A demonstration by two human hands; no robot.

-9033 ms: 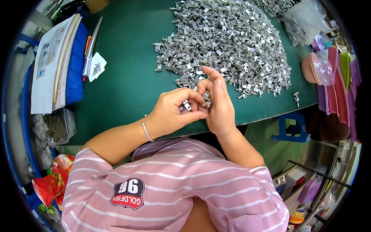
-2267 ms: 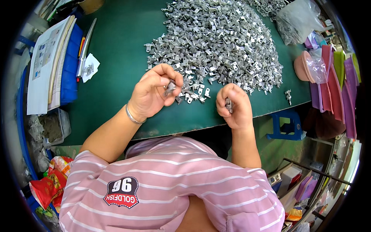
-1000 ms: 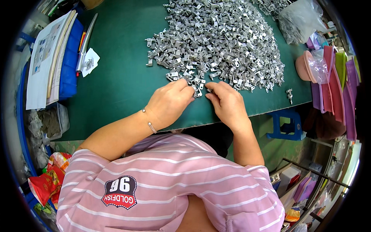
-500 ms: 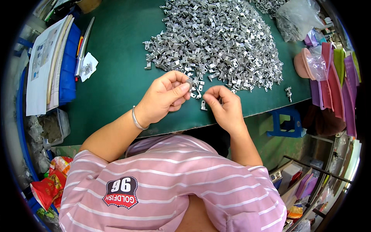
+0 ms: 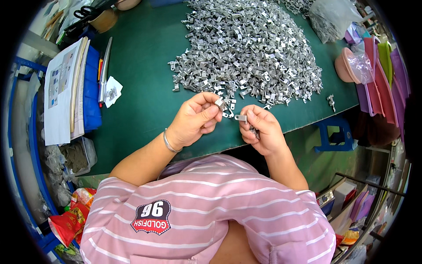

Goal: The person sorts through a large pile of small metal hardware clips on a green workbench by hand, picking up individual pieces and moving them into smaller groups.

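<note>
Between thumb and forefinger, my left hand pinches a small bent metal bracket. Close by on the right, my right hand grips another metal bracket, its tab with a hole pointing left. More small metal parts show under the curled fingers of that hand. Both hands are above the near edge of the green table, slightly apart. Just beyond them spreads a large heap of similar silver brackets, with a few loose ones by the left fingertips.
A blue tray with papers, pens and a ruler-like metal strip are at the left. On the right are a pink bowl, coloured plastic bins and a clear bag. A blue stool stands below the table edge.
My right hand has picked up the loose bracket that lay on the table edge and now holds it up. My left hand keeps its bracket. The whole view has shifted slightly.
</note>
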